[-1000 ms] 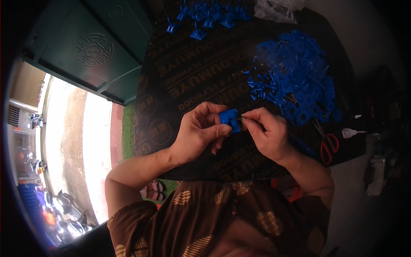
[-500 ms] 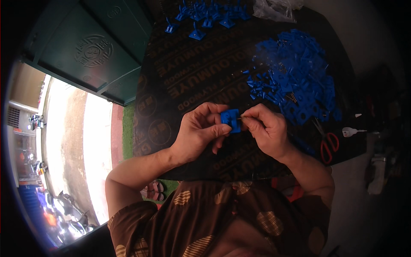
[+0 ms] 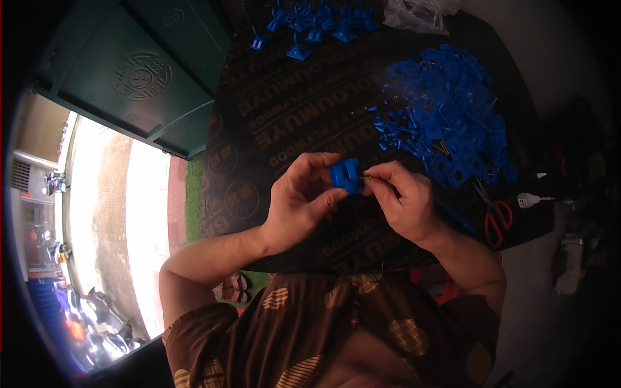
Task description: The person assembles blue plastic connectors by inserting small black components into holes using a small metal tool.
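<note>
Over the near half of the dark board, my left hand [image 3: 299, 202] grips a small blue plastic part [image 3: 345, 176] between thumb and fingers. The part shows raised ridges on the side facing up. From the right, my right hand [image 3: 404, 199] pinches a thin metal pin [image 3: 366, 177] with thumb and forefinger. Its tip meets the blue part's right side; how deep it goes in, I cannot tell. Beyond my right hand lies a large heap of loose blue plastic pieces [image 3: 462, 110], with some thin metal pins among them.
Several assembled blue pieces [image 3: 314, 22] stand at the far edge of the board [image 3: 291, 103], beside a clear plastic bag [image 3: 420, 16]. Red-handled scissors [image 3: 497, 223] lie at the right, near a white plug-like piece [image 3: 529, 200]. A green metal door [image 3: 139, 71] stands at the left.
My left hand has turned the blue part so its ridges face up more, and shifted it slightly up and left. My right hand keeps its pinch on the pin.
</note>
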A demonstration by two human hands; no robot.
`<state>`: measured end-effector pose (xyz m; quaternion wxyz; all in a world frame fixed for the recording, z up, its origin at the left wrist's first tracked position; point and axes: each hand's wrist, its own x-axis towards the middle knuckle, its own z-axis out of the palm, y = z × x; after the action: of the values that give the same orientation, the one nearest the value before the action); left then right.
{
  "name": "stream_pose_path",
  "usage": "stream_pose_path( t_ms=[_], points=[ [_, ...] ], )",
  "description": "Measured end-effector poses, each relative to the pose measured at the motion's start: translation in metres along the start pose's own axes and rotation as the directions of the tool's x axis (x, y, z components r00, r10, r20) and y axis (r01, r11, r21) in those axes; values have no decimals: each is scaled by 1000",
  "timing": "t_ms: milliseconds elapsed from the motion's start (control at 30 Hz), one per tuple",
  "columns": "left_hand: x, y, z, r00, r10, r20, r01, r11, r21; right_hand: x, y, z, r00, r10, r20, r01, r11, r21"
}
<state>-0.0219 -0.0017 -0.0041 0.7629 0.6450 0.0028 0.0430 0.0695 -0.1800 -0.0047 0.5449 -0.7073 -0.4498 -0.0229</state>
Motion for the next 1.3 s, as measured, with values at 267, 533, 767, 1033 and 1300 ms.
stream_pose_path(
  t_ms=[267, 533, 767, 1033, 1300],
  points=[
    [-3, 0, 1, 985, 171, 26, -172, 982, 80, 0, 2, -1, 999, -28, 19, 28, 999, 42],
    [1, 6, -1, 990, -133, 46, 138, 982, -129, -1, 4, -1, 999, -33, 15, 33, 999, 10],
    [3, 8, -2, 987, -137, 89, 154, 960, -234, -1, 5, -2, 1000, -13, 10, 13, 1000, -7],
    [4, 5, -3, 991, -103, 91, 123, 959, -256, -2, 6, -1, 999, 48, 17, -48, 998, 36],
    [6, 5, -6, 980, -143, 135, 178, 938, -299, -1, 4, -1, 999, 52, 14, -53, 997, 51]
  ],
)
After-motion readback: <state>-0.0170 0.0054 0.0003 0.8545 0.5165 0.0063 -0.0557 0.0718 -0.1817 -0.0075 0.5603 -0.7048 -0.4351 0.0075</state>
